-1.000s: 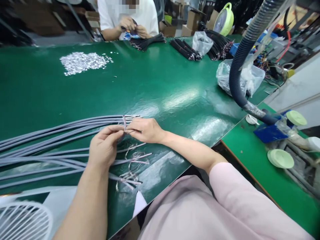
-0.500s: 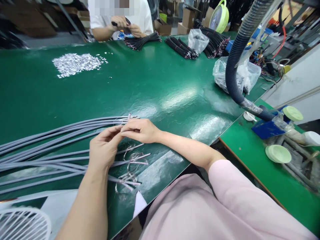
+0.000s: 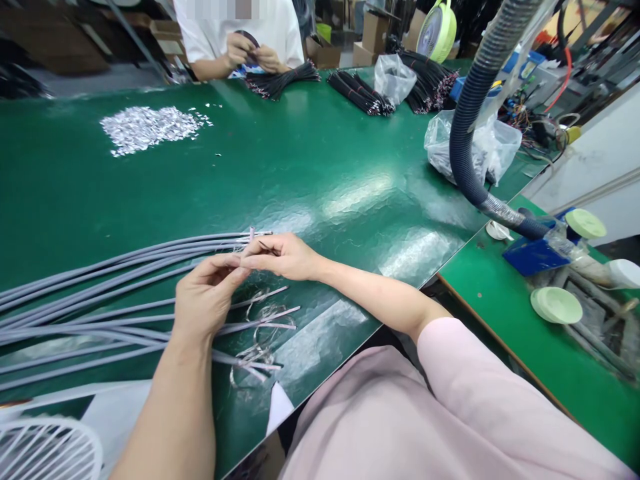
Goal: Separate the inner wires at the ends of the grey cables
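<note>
Grey cables (image 3: 100,287) run from the left edge across the green table (image 3: 240,180), with their stripped ends near my hands. My left hand (image 3: 207,287) pinches at a cable end, the thumb and forefinger pressed together. Its fingertips meet those of my right hand (image 3: 280,257), which is closed too, with a thin dark wire end showing between its fingers. The exact spot gripped is hidden by the fingers. Below and right of my left hand lie more cable ends (image 3: 273,325) with loose, clear-looking strands.
Silvery scraps (image 3: 150,127) lie at the back left. Across the table a person's hands (image 3: 253,55) hold a dark item, beside black wire bundles (image 3: 360,92). A ribbed hose (image 3: 463,140) and plastic bag (image 3: 443,147) stand right. A white fan grille (image 3: 47,450) is at lower left.
My right hand has turned and risen slightly, and a dark wire end now shows between its fingers. My left hand has shifted a little left. The other person's hands have moved slightly.
</note>
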The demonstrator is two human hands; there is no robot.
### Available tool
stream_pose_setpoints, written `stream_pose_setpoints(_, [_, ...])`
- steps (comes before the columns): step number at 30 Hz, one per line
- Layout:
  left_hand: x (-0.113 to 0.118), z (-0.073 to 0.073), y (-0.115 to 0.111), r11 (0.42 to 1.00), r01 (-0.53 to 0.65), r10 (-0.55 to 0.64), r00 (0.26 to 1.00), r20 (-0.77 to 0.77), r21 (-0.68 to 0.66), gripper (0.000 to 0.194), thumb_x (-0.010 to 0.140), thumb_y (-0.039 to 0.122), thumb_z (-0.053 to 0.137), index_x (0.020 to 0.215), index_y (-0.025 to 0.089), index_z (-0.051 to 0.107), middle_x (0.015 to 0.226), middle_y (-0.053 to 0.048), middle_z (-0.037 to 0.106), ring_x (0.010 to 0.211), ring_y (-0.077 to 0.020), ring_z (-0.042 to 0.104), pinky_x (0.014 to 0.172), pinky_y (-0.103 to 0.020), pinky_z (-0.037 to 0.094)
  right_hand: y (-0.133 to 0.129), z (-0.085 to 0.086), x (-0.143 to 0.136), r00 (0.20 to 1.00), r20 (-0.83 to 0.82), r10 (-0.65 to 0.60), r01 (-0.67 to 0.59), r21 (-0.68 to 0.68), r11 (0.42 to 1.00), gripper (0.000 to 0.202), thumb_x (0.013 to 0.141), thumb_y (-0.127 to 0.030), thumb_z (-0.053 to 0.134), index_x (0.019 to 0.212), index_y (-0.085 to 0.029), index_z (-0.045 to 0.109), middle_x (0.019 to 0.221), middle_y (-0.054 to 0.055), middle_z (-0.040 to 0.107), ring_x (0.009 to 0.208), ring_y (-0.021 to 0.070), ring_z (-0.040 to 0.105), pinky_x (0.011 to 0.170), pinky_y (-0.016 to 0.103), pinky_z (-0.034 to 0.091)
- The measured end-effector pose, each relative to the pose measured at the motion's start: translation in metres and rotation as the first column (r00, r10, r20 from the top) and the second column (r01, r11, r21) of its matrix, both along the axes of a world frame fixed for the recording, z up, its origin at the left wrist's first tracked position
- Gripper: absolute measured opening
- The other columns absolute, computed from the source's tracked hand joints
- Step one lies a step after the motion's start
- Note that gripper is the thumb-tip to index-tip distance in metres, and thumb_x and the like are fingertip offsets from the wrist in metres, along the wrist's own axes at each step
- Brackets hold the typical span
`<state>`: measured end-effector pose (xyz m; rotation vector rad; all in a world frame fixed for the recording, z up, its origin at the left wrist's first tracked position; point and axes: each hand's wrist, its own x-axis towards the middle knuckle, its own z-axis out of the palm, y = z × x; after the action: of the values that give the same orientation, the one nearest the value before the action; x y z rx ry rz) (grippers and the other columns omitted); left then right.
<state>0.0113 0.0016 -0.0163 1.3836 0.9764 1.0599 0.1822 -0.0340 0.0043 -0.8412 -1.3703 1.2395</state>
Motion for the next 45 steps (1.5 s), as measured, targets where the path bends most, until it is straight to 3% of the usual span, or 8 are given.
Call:
stream_pose_setpoints(11, [0.0,0.017,0.005,0.981,-0.002,0.051,0.967,0.25,-0.193,0.03,0.052,0.03,0.088,0.066,0.023,0.062,0.072,0.004,0.066,0.067,-0.0111,0.054,0.064,-0.023,0.043,-0.001,-0.009,-0.002,0.989,0.077,0.123,-0.12,-0.041,0.992,0.035,0.089,-0.049,0.066,0.091,-0.014,0.061,0.07,-0.005,0.055,0.054,0.005,0.044,0.052,0.019,0.037])
stream_pose_setpoints(19, [0.016,0.01,-0.002,0.959,-0.208,0.243,0.953,0.181,-0.19,0.03,0.047,0.016,0.082,0.07,0.018,0.063,0.063,0.007,0.067,0.058,-0.0073,0.055,0.061,-0.02,0.045,-0.002,0.001,0.004,0.949,0.274,0.158,-0.205,0.152,0.967,0.012,0.089,-0.024,0.067,0.083,-0.014,0.068,0.086,0.002,0.069,0.087,0.0112,0.061,0.089,0.023,0.046])
stream_pose_setpoints(22, [0.015,0.012,0.0,0.951,-0.203,0.257,0.939,0.229,-0.234,0.029,0.05,0.019,0.081,0.069,0.016,0.059,0.061,0.006,0.065,0.056,-0.006,0.056,0.059,-0.018,0.045,-0.004,0.005,0.005,0.968,0.217,0.127,-0.155,0.116,0.981,0.012,0.085,-0.026,0.07,0.082,-0.014,0.069,0.084,0.002,0.07,0.081,0.0108,0.062,0.082,0.023,0.049])
stream_pose_setpoints(25, [0.01,0.017,0.001,0.937,-0.113,0.213,0.935,0.283,-0.331,0.036,0.052,0.031,0.083,0.065,0.016,0.053,0.06,0.005,0.063,0.052,-0.0046,0.054,0.055,-0.017,0.044,-0.003,0.003,0.004,0.993,0.112,0.032,-0.029,-0.028,0.999,0.025,0.082,-0.04,0.071,0.083,-0.015,0.067,0.066,-0.003,0.064,0.052,0.0065,0.05,0.053,0.019,0.042])
stream_pose_setpoints(31, [0.009,0.017,0.005,0.951,-0.064,0.179,0.912,0.369,-0.303,0.044,0.056,0.037,0.086,0.075,0.018,0.051,0.073,0.003,0.069,0.06,-0.0064,0.063,0.067,-0.021,0.052,0.013,-0.007,0.007,0.945,0.079,-0.318,0.327,-0.291,0.899,0.032,0.072,-0.046,0.071,0.076,-0.017,0.057,0.055,-0.006,0.058,0.036,0.0037,0.038,0.037,0.018,0.024])
stream_pose_setpoints(37, [0.01,0.017,0.002,0.943,-0.039,0.182,0.891,0.416,-0.33,0.044,0.056,0.036,0.087,0.077,0.018,0.053,0.075,0.002,0.071,0.061,-0.007,0.065,0.07,-0.022,0.053,-0.009,0.021,0.017,0.824,0.162,-0.543,0.53,0.118,0.84,0.022,0.081,-0.039,0.065,0.085,-0.018,0.066,0.059,-0.005,0.057,0.047,0.0073,0.043,0.048,0.022,0.034])
stream_pose_setpoints(41, [0.009,0.015,0.003,0.954,-0.031,0.155,0.904,0.399,-0.299,0.044,0.059,0.038,0.087,0.078,0.018,0.053,0.076,0.003,0.072,0.063,-0.0069,0.066,0.073,-0.023,0.053,-0.026,0.028,0.009,0.792,0.353,-0.498,0.338,0.425,0.84,0.029,0.088,-0.04,0.062,0.071,-0.018,0.069,0.061,0.001,0.062,0.056,0.0113,0.052,0.06,0.026,0.041])
stream_pose_setpoints(45, [0.009,0.015,0.003,0.959,-0.009,0.12,0.919,0.376,-0.284,0.043,0.059,0.039,0.087,0.078,0.017,0.056,0.072,0.003,0.071,0.062,-0.0077,0.065,0.07,-0.022,0.053,-0.018,0.008,-0.003,0.671,0.607,-0.425,0.237,0.368,0.899,0.027,0.091,-0.036,0.061,0.107,-0.016,0.072,0.061,-0.001,0.062,0.052,0.0112,0.048,0.057,0.025,0.035])
